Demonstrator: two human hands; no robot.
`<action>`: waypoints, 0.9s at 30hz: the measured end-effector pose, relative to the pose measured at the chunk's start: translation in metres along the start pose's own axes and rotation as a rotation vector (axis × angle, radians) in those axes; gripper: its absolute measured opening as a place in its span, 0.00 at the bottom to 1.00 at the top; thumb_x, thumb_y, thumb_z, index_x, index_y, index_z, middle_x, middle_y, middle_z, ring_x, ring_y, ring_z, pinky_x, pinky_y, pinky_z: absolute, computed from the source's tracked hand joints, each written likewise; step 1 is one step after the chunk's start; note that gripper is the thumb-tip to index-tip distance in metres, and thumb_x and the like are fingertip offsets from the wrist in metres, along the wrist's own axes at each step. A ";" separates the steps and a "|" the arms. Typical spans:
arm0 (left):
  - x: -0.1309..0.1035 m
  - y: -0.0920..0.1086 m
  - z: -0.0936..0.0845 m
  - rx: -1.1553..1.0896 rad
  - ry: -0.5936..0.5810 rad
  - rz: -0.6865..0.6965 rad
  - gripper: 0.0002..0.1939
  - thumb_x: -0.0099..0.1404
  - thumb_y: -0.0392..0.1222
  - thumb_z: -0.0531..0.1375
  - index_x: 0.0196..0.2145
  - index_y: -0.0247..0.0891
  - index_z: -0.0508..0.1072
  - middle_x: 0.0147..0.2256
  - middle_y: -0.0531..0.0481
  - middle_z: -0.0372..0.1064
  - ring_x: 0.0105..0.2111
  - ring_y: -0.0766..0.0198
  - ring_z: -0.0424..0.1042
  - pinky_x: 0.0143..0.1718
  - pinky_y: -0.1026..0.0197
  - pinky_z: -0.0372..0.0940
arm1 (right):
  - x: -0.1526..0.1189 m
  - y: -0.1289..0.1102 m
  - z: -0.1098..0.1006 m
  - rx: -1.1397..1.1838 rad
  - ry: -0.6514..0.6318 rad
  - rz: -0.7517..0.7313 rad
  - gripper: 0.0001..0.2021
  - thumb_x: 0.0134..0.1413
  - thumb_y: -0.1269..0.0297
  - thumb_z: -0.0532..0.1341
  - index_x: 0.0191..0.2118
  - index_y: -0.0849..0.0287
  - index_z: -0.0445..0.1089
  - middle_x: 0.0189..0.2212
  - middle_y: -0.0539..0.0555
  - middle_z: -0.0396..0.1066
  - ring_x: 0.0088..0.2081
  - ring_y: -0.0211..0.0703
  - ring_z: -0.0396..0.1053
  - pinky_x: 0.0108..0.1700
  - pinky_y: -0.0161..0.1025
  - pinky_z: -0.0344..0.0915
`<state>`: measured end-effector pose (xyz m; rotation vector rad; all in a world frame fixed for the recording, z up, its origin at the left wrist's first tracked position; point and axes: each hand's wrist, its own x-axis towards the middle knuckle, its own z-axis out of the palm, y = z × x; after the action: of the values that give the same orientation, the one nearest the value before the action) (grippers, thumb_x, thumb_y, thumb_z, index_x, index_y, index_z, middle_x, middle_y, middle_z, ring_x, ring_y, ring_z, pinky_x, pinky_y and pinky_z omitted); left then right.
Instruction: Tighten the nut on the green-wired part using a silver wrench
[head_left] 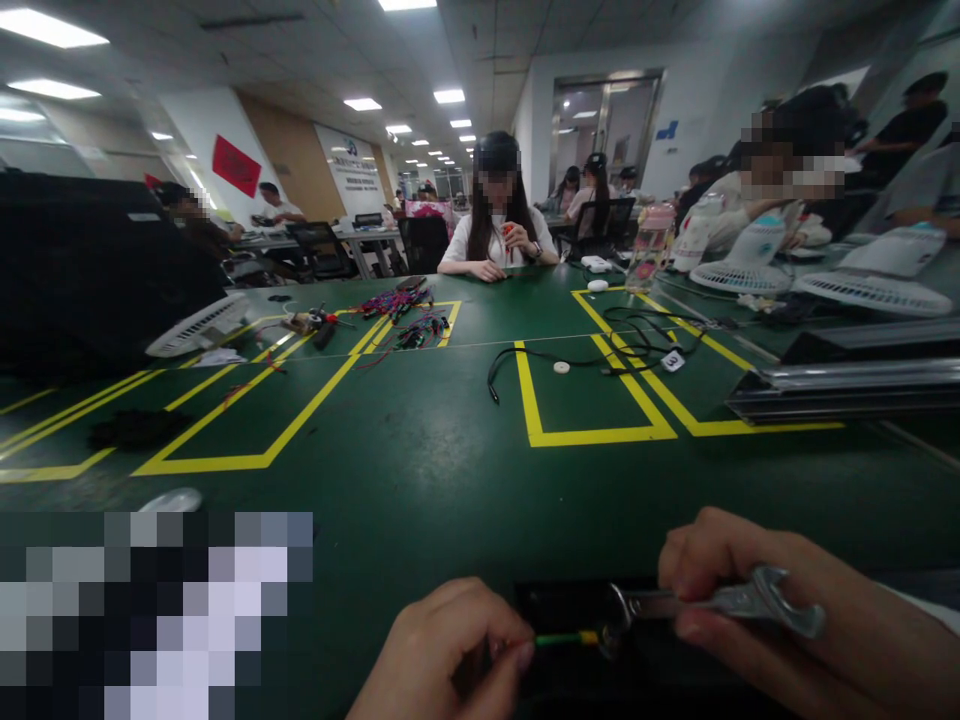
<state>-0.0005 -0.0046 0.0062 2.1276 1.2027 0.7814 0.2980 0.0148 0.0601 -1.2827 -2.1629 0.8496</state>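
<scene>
At the bottom of the head view, my left hand [454, 645] pinches a thin green wire [559, 639] with a yellow tip [589, 637]. My right hand [739, 600] grips a silver combination wrench [724, 600] by its shank. The wrench's open jaw points right, and a round metal end shows at the left, right beside the wire's yellow tip. Whether the two touch, I cannot tell. Beneath both hands lies a dark, black part [551, 597], its shape mostly lost in shadow.
Yellow tape [600, 437] marks areas on the green table [420, 450]. Black cables [540, 358] lie ahead, bundled coloured wires [397, 300] further left. Metal profiles [862, 380] and white fans [742, 265] stand right. A person [499, 225] sits opposite. A blurred-out object [150, 620] fills the lower left.
</scene>
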 end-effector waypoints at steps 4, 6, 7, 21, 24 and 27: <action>-0.001 0.001 -0.001 0.003 -0.008 0.000 0.10 0.65 0.28 0.59 0.33 0.41 0.78 0.30 0.52 0.78 0.28 0.65 0.77 0.29 0.69 0.65 | -0.005 0.008 0.003 -0.043 0.005 -0.039 0.04 0.66 0.61 0.62 0.36 0.47 0.70 0.30 0.44 0.74 0.29 0.43 0.72 0.33 0.39 0.65; -0.001 0.001 -0.001 0.014 -0.016 0.004 0.10 0.65 0.28 0.59 0.33 0.41 0.78 0.30 0.52 0.77 0.28 0.65 0.77 0.29 0.69 0.65 | -0.007 0.012 0.004 -0.024 -0.002 -0.077 0.05 0.66 0.61 0.63 0.36 0.47 0.69 0.30 0.44 0.74 0.29 0.43 0.72 0.32 0.38 0.66; -0.001 0.001 -0.001 0.019 -0.019 0.006 0.10 0.65 0.28 0.59 0.33 0.41 0.78 0.30 0.52 0.77 0.28 0.65 0.77 0.29 0.69 0.65 | -0.008 0.014 0.005 -0.014 -0.004 -0.094 0.05 0.66 0.61 0.64 0.36 0.47 0.69 0.30 0.44 0.74 0.29 0.43 0.72 0.32 0.37 0.66; 0.000 -0.001 0.001 0.041 0.000 0.011 0.10 0.65 0.28 0.59 0.32 0.41 0.77 0.29 0.53 0.77 0.27 0.66 0.76 0.29 0.70 0.65 | -0.015 0.028 0.014 -0.072 -0.049 -0.128 0.09 0.69 0.53 0.63 0.37 0.48 0.70 0.29 0.46 0.74 0.25 0.42 0.69 0.26 0.35 0.63; 0.000 0.000 0.001 0.044 0.007 0.024 0.10 0.65 0.28 0.59 0.32 0.41 0.77 0.29 0.54 0.77 0.27 0.67 0.76 0.28 0.70 0.65 | -0.015 0.027 0.017 -0.094 -0.010 -0.150 0.08 0.69 0.53 0.64 0.37 0.46 0.70 0.28 0.44 0.75 0.23 0.41 0.69 0.25 0.33 0.64; 0.002 0.001 0.000 0.045 0.000 0.039 0.11 0.65 0.28 0.58 0.32 0.40 0.78 0.29 0.53 0.77 0.27 0.66 0.77 0.28 0.70 0.65 | -0.012 0.024 0.019 -0.103 0.036 -0.198 0.06 0.66 0.58 0.66 0.36 0.46 0.70 0.27 0.42 0.75 0.22 0.39 0.70 0.23 0.32 0.63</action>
<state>0.0012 -0.0038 0.0071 2.1933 1.1926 0.7786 0.3053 0.0076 0.0287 -1.0988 -2.2851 0.6382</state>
